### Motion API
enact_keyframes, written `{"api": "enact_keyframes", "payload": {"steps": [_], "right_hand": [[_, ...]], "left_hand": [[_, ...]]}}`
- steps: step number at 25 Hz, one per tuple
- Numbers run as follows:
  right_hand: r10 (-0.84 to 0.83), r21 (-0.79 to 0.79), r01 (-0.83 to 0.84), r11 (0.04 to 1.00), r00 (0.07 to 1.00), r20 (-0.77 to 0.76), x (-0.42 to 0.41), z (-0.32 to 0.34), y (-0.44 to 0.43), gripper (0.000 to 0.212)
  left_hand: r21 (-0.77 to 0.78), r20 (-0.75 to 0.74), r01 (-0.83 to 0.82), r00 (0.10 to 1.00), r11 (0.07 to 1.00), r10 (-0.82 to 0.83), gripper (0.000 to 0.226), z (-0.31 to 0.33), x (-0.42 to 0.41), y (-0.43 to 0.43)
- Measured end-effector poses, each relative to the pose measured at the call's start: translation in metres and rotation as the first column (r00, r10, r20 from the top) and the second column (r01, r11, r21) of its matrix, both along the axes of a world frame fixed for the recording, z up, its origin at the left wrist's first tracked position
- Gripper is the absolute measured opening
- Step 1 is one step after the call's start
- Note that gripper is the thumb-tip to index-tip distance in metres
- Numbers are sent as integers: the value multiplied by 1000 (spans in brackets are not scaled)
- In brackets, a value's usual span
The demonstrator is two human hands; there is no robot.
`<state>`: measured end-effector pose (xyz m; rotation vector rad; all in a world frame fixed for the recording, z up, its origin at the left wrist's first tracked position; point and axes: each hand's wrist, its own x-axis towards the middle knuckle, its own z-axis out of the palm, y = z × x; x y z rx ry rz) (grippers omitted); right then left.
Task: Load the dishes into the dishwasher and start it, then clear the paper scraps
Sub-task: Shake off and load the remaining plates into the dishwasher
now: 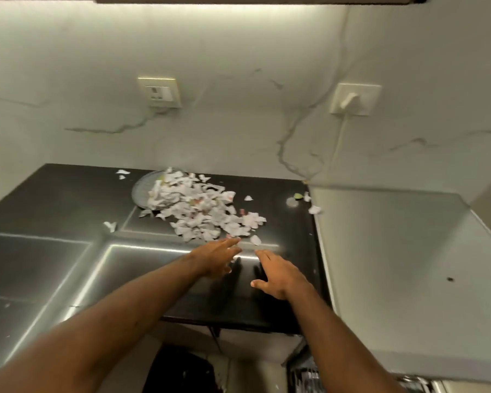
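Head view: print on the paper scraps [201,211] shows only as red and greenish flecks, too blurred to read. The socket [159,92] on the marble wall [238,66] shows no legible marking either.

The scraps lie in one loose heap on the dark counter [68,194], towards the back. The heap's long axis runs diagonally: the far-left end spills over a round grey plate [140,191], the near-right end tapers towards the hands. Strays sit apart from it: one behind the plate [122,173], one off to the left [110,225], one by the counter's right edge [313,209].

Left hand [219,259]: flat, fingers straight and together, palm down, fingertips [236,241] at the heap's near edge; whether they touch paper, I cannot tell. Right hand [278,273]: also flat, fingers spread, thumb out to the left, gripping nothing, just beside the left hand and short of the heap.

Edges now. A bright steel rim [153,246] crosses just in front of the heap, and the sink [34,265] lies left. On the right the counter ends at a pale worktop [394,251]. Bare dark surface lies between heap and that right edge, and under both hands. A plug [350,99] with its cord [340,140] hangs on the wall, well behind.
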<state>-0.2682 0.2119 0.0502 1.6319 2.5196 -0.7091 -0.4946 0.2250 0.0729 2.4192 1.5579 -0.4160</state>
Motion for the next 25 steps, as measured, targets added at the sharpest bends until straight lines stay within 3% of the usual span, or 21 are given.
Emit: {"api": "enact_keyframes", "payload": {"steps": [4,7,11,13,16,17,19,21,23,25], "right_hand": [[-9,-102,16,995,998,66,-100,5,38,105],[-30,-180,69,981,977,210,-151,9,63,113],[-89,-225,182,957,925,368,-171,4,84,123],[-132,-262,234,936,927,352,-169,5,87,125],[-160,-290,266,919,926,343,-171,11,88,126],[-159,-293,269,918,924,348,-173,12,90,130],[-144,-294,258,920,922,360,-177,15,96,136],[-123,-309,248,918,920,373,-179,18,101,139],[-111,-327,243,913,921,374,-183,20,103,140],[-150,-347,276,896,925,349,-187,16,108,144]], "left_hand": [[-74,11,-277,960,958,278,67,-1,-109,11],[-87,53,-406,910,910,411,62,2,-170,21],[-107,224,-616,750,781,622,56,-1,-214,43],[-160,388,-731,571,663,724,47,-5,-225,52],[-376,553,-827,162,419,817,25,-10,-231,64],[-455,569,-823,25,340,822,17,-13,-233,70],[-616,556,-764,-250,191,793,23,-18,-238,85],[-751,523,-654,-500,95,690,22,-19,-245,102],[-832,481,-550,-646,75,592,22,-15,-250,116],[-868,441,-492,-712,60,546,41,-11,-253,127]]}}
